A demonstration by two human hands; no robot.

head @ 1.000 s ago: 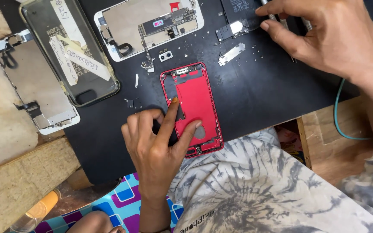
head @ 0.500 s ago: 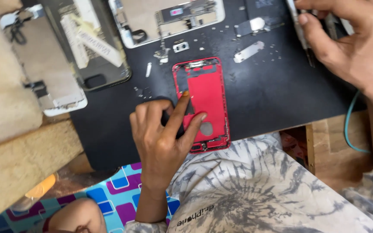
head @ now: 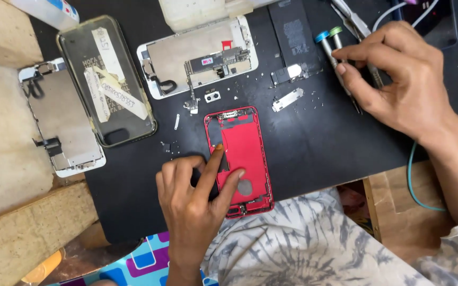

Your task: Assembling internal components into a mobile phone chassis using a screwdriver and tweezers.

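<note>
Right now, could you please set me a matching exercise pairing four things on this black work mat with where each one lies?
Things:
1. red phone rear housing
2. clear phone case with paper tape strips
3. blue-capped and green-capped screwdrivers
4. flat black phone battery

Places:
A. far edge of the black mat, middle
B. under the left hand
C. at the right hand
D. left part of the mat

Pairs: 1-B, 2-D, 3-C, 4-A

Red phone housing [head: 245,153], black mat [head: 314,143], seemingly blue-capped screwdriver [head: 328,50].
</note>
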